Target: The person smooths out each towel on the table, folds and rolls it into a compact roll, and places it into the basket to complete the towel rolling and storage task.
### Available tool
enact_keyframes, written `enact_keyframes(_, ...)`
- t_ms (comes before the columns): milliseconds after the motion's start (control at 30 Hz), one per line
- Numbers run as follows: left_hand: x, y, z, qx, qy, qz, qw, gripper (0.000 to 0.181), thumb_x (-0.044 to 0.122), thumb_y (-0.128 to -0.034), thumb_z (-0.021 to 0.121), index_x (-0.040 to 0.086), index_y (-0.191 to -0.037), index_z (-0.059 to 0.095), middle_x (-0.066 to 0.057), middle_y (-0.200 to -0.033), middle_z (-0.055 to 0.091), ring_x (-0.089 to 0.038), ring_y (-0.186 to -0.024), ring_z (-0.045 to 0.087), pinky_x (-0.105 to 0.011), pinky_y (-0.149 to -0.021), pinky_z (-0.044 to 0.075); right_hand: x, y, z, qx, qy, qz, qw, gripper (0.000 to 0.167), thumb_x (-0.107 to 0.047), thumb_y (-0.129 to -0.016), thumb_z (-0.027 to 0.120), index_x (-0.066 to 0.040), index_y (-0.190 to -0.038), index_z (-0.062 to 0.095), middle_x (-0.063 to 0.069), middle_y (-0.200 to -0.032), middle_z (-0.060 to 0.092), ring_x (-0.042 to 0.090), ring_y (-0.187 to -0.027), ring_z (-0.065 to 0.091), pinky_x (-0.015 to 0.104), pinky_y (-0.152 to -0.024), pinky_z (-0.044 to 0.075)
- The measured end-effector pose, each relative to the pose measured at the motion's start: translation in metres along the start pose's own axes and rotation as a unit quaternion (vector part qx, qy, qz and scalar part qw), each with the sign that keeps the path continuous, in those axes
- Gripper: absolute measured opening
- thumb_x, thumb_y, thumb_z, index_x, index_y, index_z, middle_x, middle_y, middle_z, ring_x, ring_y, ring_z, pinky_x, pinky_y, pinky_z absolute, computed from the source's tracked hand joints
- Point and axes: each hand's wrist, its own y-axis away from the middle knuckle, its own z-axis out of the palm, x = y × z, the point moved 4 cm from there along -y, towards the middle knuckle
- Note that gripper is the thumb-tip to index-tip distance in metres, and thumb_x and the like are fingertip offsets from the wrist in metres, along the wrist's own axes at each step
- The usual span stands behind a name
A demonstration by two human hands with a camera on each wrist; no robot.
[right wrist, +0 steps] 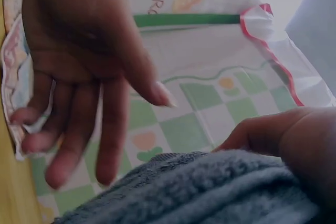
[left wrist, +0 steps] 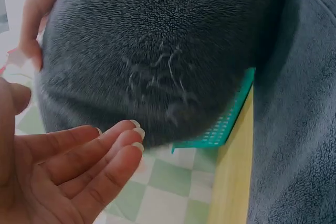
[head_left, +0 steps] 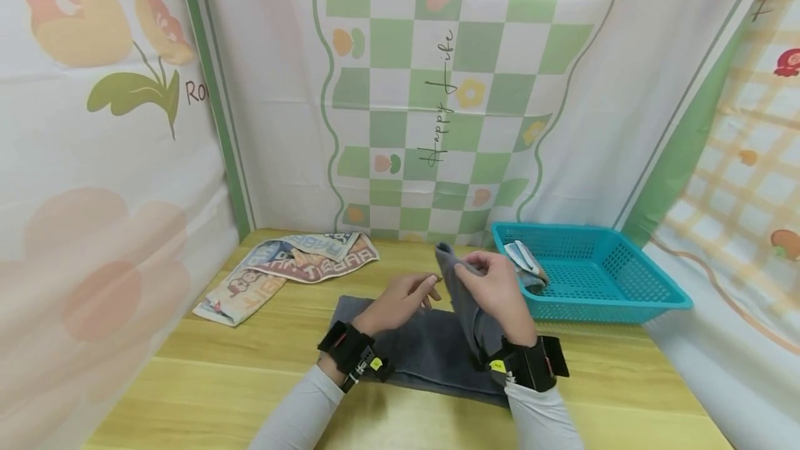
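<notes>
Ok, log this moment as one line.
right hand: grips raised part of dark grey plush towel | left hand: holds nothing | multicolour printed cloth towel: far left | rectangular turquoise perforated plastic basket: right

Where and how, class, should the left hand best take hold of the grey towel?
Probably at the grey towel's raised flap, pinching its upper edge from the left. The right hand holds this flap up off the table, so the left hand could reach both faces; the flat part offers less to pinch.
</notes>
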Motion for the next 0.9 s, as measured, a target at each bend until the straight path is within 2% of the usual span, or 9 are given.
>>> enact_keyframes(100,-0.001,0.000,-0.001,0.012,0.030,-0.010,0.9994,0.054,0.045,-0.1118,0.028,0.009,-0.134,0.062,-0.015,-0.114,0.070,-0.034,-0.096,0.068,-0.044,-0.085,0.058,-0.005,0.000,0.018,-0.019,-0.008,-0.029,0.9994,0.016,-0.014,-0.095,0.069,-0.001,-0.102,0.075,0.010,-0.088,0.072,0.018,-0.074,0.064,0.032,-0.066,0.051)
enact_keyframes(200,-0.002,0.000,-0.006,0.040,0.052,-0.030,0.9974,0.062,0.050,-0.1106,0.028,0.005,-0.112,0.071,-0.015,-0.097,0.073,-0.036,-0.085,0.069,-0.050,-0.078,0.058,-0.009,0.000,0.038,-0.043,-0.012,-0.062,0.9971,0.011,-0.012,-0.093,0.069,-0.004,-0.098,0.076,0.007,-0.083,0.072,0.013,-0.068,0.061,0.029,-0.063,0.050)
enact_keyframes(367,-0.008,0.001,-0.017,0.072,0.057,-0.060,0.9940,0.058,0.043,-0.1105,0.037,0.002,-0.089,0.073,-0.011,-0.070,0.068,-0.025,-0.061,0.066,-0.059,-0.069,0.057,-0.010,0.002,0.066,-0.107,0.000,-0.094,0.9898,0.010,-0.013,-0.095,0.069,-0.009,-0.100,0.076,0.000,-0.082,0.070,0.011,-0.066,0.060,0.027,-0.061,0.049)
enact_keyframes(433,-0.013,0.001,-0.021,0.071,0.053,-0.067,0.9938,0.052,0.036,-0.1102,0.040,0.002,-0.083,0.069,-0.006,-0.068,0.064,-0.019,-0.058,0.062,-0.055,-0.065,0.058,-0.009,0.003,0.073,-0.136,0.010,-0.103,0.9852,0.011,-0.016,-0.096,0.070,-0.011,-0.103,0.076,0.000,-0.084,0.071,0.011,-0.070,0.064,0.028,-0.064,0.052)
enact_keyframes(500,-0.018,0.001,-0.025,0.068,0.047,-0.073,0.9939,0.046,0.029,-0.1089,0.042,0.004,-0.076,0.063,-0.001,-0.064,0.057,-0.014,-0.055,0.054,-0.044,-0.059,0.056,-0.007,0.003,0.079,-0.169,0.014,-0.111,0.9792,0.014,-0.019,-0.096,0.070,-0.010,-0.106,0.076,0.001,-0.089,0.073,0.013,-0.077,0.068,0.028,-0.068,0.056)
enact_keyframes(600,-0.025,-0.001,-0.028,0.063,0.032,-0.082,0.9942,0.042,0.021,-0.1065,0.042,0.008,-0.068,0.051,0.002,-0.061,0.044,-0.010,-0.053,0.042,-0.028,-0.054,0.043,-0.003,0.002,0.083,-0.217,0.010,-0.124,0.9683,0.020,-0.020,-0.097,0.069,-0.006,-0.111,0.075,0.007,-0.098,0.074,0.019,-0.086,0.071,0.032,-0.075,0.058)
enact_keyframes(667,-0.030,-0.001,-0.028,0.058,0.018,-0.089,0.9942,0.041,0.019,-0.1053,0.043,0.010,-0.065,0.048,0.004,-0.059,0.037,-0.011,-0.051,0.034,-0.026,-0.054,0.033,0.001,0.001,0.084,-0.242,0.009,-0.135,0.9609,0.024,-0.019,-0.098,0.068,-0.003,-0.114,0.074,0.011,-0.103,0.074,0.024,-0.092,0.072,0.033,-0.079,0.059)
enact_keyframes(767,-0.037,-0.001,-0.027,0.047,-0.001,-0.094,0.9945,0.039,0.015,-0.1045,0.046,0.012,-0.066,0.043,0.005,-0.059,0.033,-0.010,-0.051,0.031,-0.025,-0.053,0.030,0.005,0.000,0.083,-0.268,0.013,-0.144,0.9526,0.025,-0.019,-0.099,0.067,0.000,-0.114,0.074,0.014,-0.107,0.074,0.030,-0.098,0.071,0.035,-0.083,0.058)
enact_keyframes(900,-0.044,0.001,-0.025,0.024,-0.027,-0.064,0.9973,0.031,0.010,-0.1005,0.055,0.012,-0.071,0.045,0.005,-0.062,0.038,-0.009,-0.053,0.035,-0.025,-0.055,0.033,0.013,0.002,0.076,-0.280,0.014,-0.117,0.9527,0.029,-0.021,-0.101,0.063,0.001,-0.116,0.073,0.017,-0.115,0.072,0.034,-0.107,0.068,0.042,-0.090,0.056)
